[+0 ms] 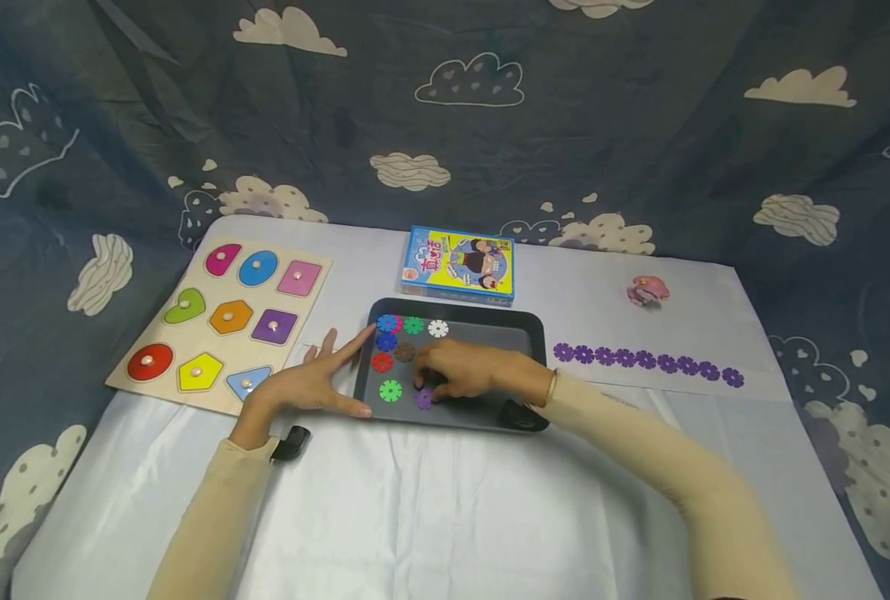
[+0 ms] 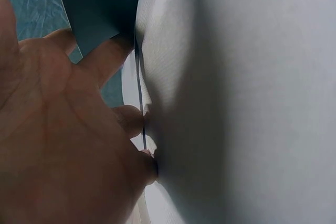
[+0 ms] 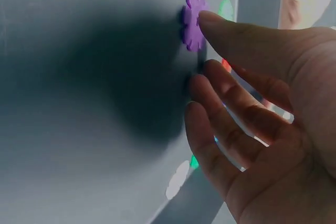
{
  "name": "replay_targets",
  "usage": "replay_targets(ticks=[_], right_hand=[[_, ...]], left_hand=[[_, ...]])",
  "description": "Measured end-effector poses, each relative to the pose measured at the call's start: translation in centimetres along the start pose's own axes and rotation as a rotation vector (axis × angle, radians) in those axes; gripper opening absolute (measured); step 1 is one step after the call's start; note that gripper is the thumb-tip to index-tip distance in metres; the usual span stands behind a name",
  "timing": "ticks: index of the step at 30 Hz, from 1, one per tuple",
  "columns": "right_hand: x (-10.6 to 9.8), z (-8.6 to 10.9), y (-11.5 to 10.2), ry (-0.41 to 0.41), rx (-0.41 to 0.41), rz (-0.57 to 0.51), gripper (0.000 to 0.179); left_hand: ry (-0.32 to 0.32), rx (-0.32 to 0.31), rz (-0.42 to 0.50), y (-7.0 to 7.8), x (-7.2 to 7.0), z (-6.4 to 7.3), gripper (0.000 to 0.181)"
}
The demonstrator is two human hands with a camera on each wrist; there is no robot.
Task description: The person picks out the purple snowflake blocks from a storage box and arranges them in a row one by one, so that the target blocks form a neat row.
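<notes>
A dark grey rectangular tray (image 1: 385,414) lies on the white-covered table. My left hand (image 1: 306,379) is spread at its left side, with thumb and index finger reaching the rim. Over the tray is my right hand (image 1: 463,367); its thumb tip touches a purple snowflake disc (image 3: 192,30), while the other fingers are bent and apart from that disc. Also in the tray are a light green disc (image 1: 390,391), a red disc (image 1: 381,362), a brown disc (image 1: 404,352), a white disc (image 1: 438,328), a green disc (image 1: 413,326) and blue discs (image 1: 386,342).
Right of the tray, several purple discs (image 1: 625,358) form a row. A wooden shape puzzle board (image 1: 212,333) with knobbed pieces lies at left. Behind the tray is a blue-and-yellow box (image 1: 460,262). A small pink object (image 1: 647,289) sits at the back right.
</notes>
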State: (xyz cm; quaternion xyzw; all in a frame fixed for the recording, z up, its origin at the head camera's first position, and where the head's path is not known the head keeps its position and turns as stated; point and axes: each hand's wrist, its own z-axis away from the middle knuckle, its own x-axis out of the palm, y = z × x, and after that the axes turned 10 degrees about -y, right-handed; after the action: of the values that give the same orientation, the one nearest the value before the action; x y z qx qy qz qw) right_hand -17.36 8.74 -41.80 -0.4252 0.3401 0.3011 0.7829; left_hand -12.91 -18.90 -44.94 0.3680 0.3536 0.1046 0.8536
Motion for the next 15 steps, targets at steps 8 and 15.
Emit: replay_targets(ticks=[8,15], right_hand=[[0.4,-1.0,-0.8,-0.053,0.041,0.001,0.016],[0.5,-1.4,-0.6,-0.06,0.043,-0.01,0.016]], left_hand=[[-0.006,0.023,-0.01,0.0,0.0,-0.1,0.124],[-0.008,0.024,-0.011,-0.1,0.0,-0.1,0.124]])
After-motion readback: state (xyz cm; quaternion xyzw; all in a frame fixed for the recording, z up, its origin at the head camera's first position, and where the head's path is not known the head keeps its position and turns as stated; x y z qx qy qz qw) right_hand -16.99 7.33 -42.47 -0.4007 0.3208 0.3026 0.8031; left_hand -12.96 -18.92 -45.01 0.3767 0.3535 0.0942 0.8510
